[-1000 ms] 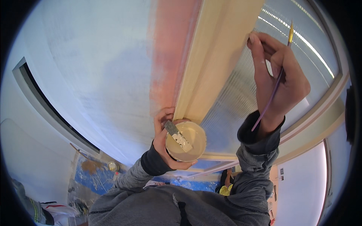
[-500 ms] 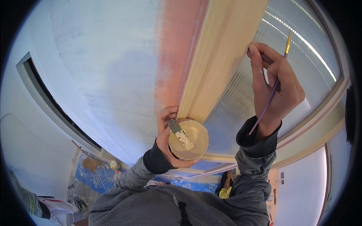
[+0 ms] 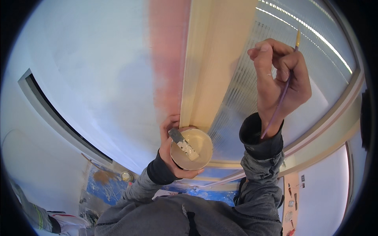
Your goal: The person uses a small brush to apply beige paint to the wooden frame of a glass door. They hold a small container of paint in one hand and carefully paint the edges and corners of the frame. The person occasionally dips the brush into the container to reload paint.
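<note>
Single head-worn fisheye view, looking down the person's front, close to a wall and cream door frame. Forearms enter from the lower edge. Floor with blue sheeting lies far below. Straight edges bow near the rim.

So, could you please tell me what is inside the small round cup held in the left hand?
The small round cup holds cream-coloured paint, with a flat paint-smeared blade resting across it. The left hand covers its underside.
</note>
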Available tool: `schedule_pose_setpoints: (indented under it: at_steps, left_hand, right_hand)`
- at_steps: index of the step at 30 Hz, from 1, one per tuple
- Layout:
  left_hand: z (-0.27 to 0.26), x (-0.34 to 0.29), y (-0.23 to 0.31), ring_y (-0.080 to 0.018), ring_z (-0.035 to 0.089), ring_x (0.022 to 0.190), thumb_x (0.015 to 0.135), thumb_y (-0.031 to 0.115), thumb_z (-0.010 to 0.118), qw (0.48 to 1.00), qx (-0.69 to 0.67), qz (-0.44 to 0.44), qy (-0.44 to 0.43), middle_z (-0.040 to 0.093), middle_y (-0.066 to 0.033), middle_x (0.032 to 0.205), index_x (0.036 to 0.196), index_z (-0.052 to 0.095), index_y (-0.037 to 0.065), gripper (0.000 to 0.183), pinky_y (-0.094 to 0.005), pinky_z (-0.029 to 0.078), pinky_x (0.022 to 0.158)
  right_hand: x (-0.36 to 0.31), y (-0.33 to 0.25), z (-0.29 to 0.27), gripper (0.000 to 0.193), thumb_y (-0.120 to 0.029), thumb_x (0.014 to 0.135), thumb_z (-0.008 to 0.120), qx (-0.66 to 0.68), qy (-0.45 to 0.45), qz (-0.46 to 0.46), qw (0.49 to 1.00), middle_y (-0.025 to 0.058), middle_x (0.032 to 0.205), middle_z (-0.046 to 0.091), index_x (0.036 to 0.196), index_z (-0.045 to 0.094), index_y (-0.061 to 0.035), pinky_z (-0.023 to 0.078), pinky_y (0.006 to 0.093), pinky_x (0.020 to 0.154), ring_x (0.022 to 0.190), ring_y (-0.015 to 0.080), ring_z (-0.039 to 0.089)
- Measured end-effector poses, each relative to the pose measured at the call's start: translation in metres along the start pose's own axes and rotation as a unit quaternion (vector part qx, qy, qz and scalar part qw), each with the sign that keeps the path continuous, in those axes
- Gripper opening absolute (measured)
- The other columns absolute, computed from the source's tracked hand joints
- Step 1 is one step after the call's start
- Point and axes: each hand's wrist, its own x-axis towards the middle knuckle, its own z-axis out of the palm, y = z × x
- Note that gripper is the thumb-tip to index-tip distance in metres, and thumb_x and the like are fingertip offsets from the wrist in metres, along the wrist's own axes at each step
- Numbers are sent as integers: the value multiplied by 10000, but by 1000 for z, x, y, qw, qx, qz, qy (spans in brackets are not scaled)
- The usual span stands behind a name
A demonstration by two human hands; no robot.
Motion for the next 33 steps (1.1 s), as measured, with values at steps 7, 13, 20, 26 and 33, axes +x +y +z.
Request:
schedule_pose_setpoints:
  at_steps: [7,13,20,26,33]
  left_hand:
    - [-3,1,-5,-358,343,1342,507,375,901,999,-4,-31,-17,319,-221,1401,1212,621,-11,851,-473,342,1101]
    - [-1,2,-5,-367,341,1337,501,382,904,999,-7,-43,-23,375,-217,1368,1205,627,-4,849,-480,332,1105]
    - [-1,0,-8,-365,349,1327,498,393,906,999,-18,-39,-2,362,-215,1370,1202,627,-11,859,-479,337,1101]
    - [0,-1,-9,-352,370,1312,501,393,907,998,-30,-48,-2,309,-213,1395,1208,623,-28,870,-468,358,1091]
    - [-5,-1,-5,-360,374,1314,496,389,906,999,-3,-36,-7,309,-218,1404,1198,642,-27,858,-456,355,1092]
  right_hand:
    - [-5,11,-2,384,36,939,647,176,-10,86,981,203,873,706,741,340,-86,606,371,720,819,271,728]
    - [-9,16,-10,378,38,955,627,222,-20,93,970,253,971,709,776,318,-88,608,385,757,872,321,729]
    - [-17,12,-13,401,102,881,679,182,13,109,977,276,978,709,762,338,-72,619,355,756,826,260,736]
    - [5,25,5,439,109,826,737,48,14,-78,996,241,948,726,738,342,-60,567,279,707,785,201,721]
    - [25,4,-6,495,100,785,789,-127,-105,-129,978,208,877,750,666,341,-72,531,223,672,806,195,746]
